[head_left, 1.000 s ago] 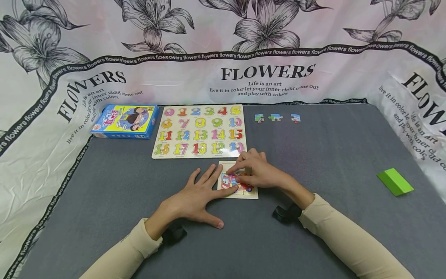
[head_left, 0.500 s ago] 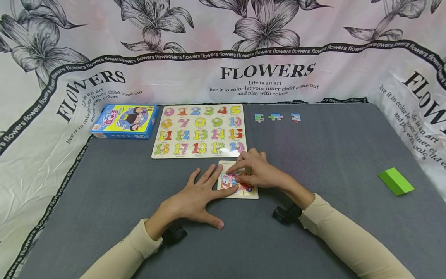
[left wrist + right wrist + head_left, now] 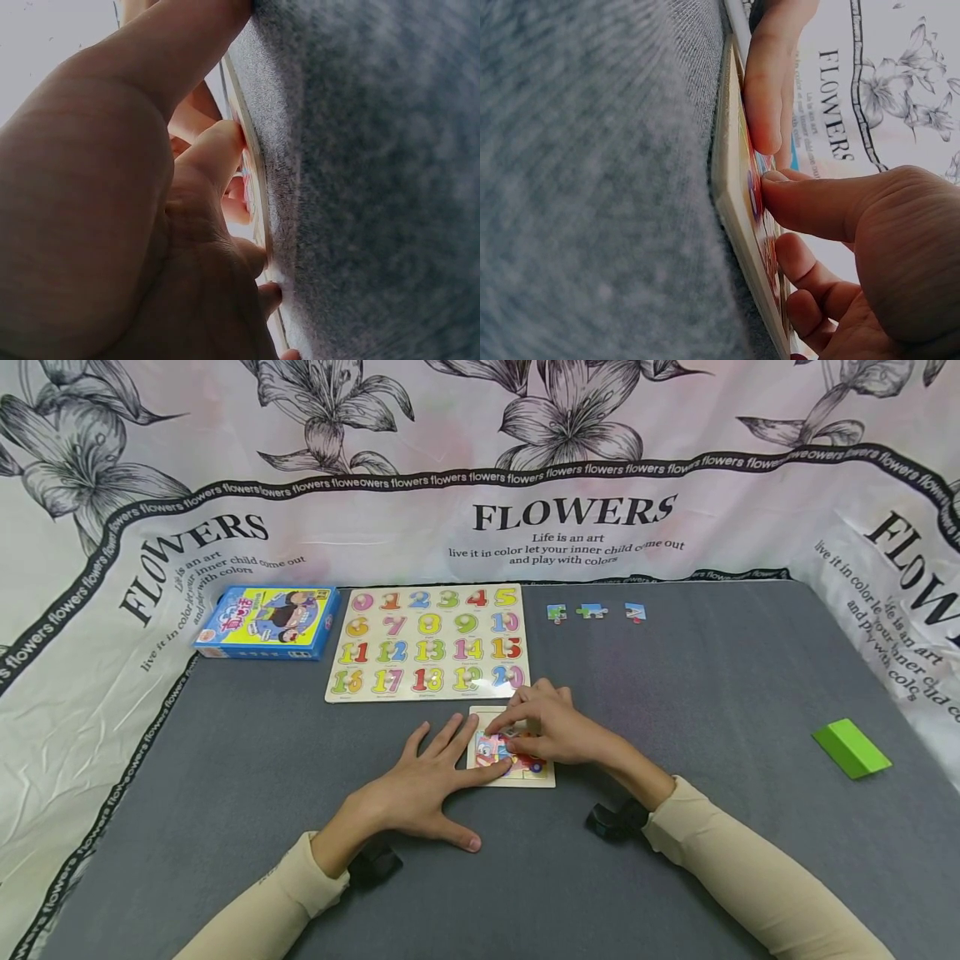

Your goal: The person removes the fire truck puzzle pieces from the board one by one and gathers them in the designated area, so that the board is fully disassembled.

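Observation:
A small wooden jigsaw puzzle [image 3: 517,781] with a red vehicle picture lies flat on the grey table in front of me. My left hand [image 3: 416,789] is spread wide; its index fingertip rests on the picture and its other fingers lie along the puzzle's left side. From the right, my right hand [image 3: 558,727] reaches over the puzzle with bent fingers. Its thumb and index finger pinch at a jigsaw piece, which they mostly cover. In the right wrist view the thumb [image 3: 810,201] touches the picture's surface, and the puzzle's pale edge [image 3: 739,225] shows.
Behind the puzzle lies a number board [image 3: 427,635], with a blue and yellow box [image 3: 270,622] to its left. Three loose jigsaw pieces [image 3: 592,611] lie at the back right. A green block [image 3: 852,749] sits far right. A flower-printed cloth [image 3: 375,527] borders the table.

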### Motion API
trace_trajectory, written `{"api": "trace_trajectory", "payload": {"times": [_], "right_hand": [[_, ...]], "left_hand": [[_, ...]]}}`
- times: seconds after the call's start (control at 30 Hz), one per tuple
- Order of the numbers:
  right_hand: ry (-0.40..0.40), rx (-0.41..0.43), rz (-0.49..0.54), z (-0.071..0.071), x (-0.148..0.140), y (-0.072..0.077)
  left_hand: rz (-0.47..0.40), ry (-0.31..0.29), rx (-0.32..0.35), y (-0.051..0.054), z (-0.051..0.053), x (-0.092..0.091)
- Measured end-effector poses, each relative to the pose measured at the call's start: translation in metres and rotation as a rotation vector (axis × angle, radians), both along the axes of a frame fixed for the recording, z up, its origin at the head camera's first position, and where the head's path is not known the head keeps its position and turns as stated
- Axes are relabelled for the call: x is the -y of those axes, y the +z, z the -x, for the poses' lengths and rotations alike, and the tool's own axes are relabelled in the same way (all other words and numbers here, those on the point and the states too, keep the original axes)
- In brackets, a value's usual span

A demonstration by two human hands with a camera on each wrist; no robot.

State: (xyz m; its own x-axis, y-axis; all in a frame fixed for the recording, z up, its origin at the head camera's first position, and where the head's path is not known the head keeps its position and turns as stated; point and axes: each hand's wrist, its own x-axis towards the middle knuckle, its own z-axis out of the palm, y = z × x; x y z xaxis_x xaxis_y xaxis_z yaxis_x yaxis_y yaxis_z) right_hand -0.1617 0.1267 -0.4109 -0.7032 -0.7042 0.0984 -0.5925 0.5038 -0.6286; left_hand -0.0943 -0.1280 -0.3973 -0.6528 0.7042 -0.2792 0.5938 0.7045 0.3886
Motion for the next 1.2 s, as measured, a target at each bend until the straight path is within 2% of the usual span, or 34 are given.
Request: {"api": "trace_trajectory", "payload": {"times": [0.4,0.6,0.83,1.2], "right_hand": [[0.01,-0.013,0.008,0.0022,0.0003,-0.0002],[0.018,-0.008,0.047,0.003,0.0003,-0.0024],[0.005,0.056,0.126,0.001,0.0024,-0.0041],[0.005,0.04,0.143,-0.0021,0.0056,-0.0046]], "left_hand": [[-0.005,0.009,-0.001,0.0004,0.0,-0.0007],[-0.006,0.01,-0.006,-0.0012,0.0002,-0.0005],[-0.012,0.009,-0.005,-0.0012,0.0003,-0.0006],[-0.009,0.013,0.005,0.0002,0.0002,-0.0012]]}}
